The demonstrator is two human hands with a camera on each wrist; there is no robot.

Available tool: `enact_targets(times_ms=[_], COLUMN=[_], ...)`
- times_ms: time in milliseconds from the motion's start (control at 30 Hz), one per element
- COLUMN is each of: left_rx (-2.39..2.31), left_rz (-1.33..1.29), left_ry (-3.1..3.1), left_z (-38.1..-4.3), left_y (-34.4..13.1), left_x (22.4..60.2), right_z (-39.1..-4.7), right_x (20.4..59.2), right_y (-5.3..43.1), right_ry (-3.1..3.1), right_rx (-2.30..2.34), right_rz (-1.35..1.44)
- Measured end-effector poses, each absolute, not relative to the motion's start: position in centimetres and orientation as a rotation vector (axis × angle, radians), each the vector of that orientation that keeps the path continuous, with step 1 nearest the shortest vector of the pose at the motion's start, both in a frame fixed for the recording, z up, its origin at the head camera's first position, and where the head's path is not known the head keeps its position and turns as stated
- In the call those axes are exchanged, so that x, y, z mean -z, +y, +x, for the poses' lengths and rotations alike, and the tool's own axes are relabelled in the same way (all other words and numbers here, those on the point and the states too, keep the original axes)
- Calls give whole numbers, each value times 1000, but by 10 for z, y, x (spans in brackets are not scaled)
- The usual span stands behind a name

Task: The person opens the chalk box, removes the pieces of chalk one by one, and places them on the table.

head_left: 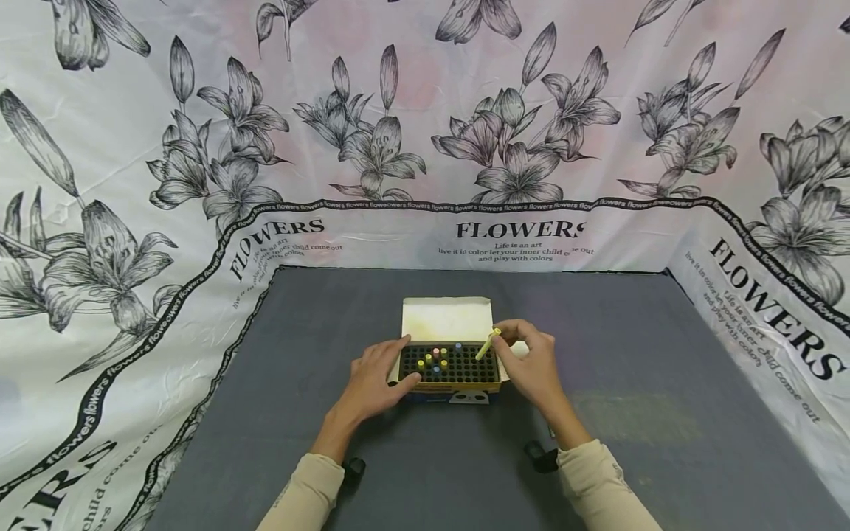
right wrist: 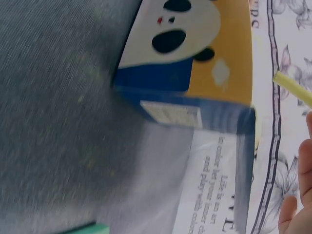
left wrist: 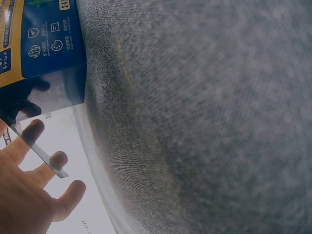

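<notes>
A blue and yellow box lies in front of me with its lid raised at the back. Inside is a black grid of round holes, with several yellow, pink and blue sticks standing in its left and middle part. Over the grid's right side, my right hand pinches a slim yellow stick between thumb and fingers, tilted, its lower end at the holes. My left hand rests at the box's left side, thumb along the front edge. The left wrist view shows its fingers spread by a side flap.
The box stands on a grey cloth-covered table. White fabric walls with flower prints rise behind it and on both sides. Dark straps hang by both wrists. A green edge shows low in the right wrist view.
</notes>
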State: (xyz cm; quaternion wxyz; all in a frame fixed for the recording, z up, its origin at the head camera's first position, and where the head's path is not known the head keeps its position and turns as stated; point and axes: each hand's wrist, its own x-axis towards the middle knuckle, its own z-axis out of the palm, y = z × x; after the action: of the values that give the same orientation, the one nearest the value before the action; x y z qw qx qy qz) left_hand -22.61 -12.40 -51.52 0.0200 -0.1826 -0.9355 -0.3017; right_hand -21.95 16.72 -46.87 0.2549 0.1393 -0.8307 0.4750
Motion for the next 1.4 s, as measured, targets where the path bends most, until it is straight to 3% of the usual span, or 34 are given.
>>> enact_targets(times_ms=[767, 1400], left_rx=[905, 903], left_rz=[-557, -572], left_ry=[-2912, -2886], left_z=[-227, -227], left_y=[-125, -123], left_x=[513, 515], right_z=[-197, -179], right_x=[477, 514], right_y=[248, 289], right_ry=[-2177, -2870], right_rx=[-1345, -886], right_rz=[164, -101])
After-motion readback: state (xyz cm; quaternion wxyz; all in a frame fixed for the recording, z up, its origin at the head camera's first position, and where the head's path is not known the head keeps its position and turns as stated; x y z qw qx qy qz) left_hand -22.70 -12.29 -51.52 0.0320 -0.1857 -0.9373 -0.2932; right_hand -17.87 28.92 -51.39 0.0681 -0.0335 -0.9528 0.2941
